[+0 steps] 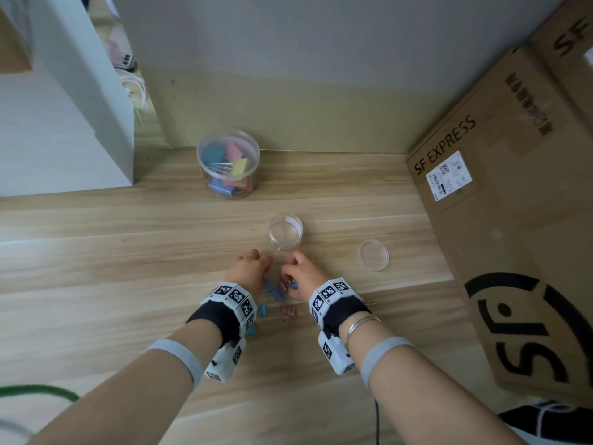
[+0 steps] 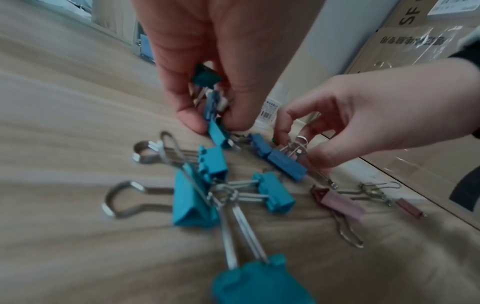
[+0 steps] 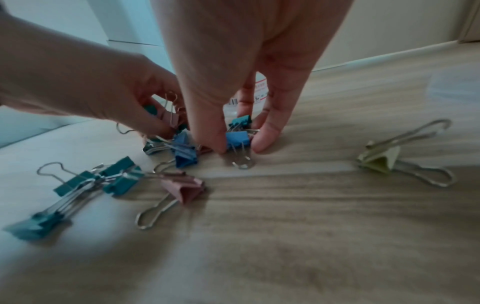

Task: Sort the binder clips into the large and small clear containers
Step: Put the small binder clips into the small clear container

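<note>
The left hand has its grip closed around several small binder clips: a teal clip and a blue clip sit between the curled fingers and thumb, and in the right wrist view a pink one is also in it. The right hand pinches a blue binder clip between thumb and fingertip, low on the table, with a teal clip just behind it. Loose small clips lie near both hands: about four teal, two blue, two pink and one pale yellow clip apart on the right. Behind the hands stands the small clear container, with no clips seen in it, its lid beside it. Toward the far edge, the large clear container holds several big coloured clips. A cardboard box fills the right side.
</note>
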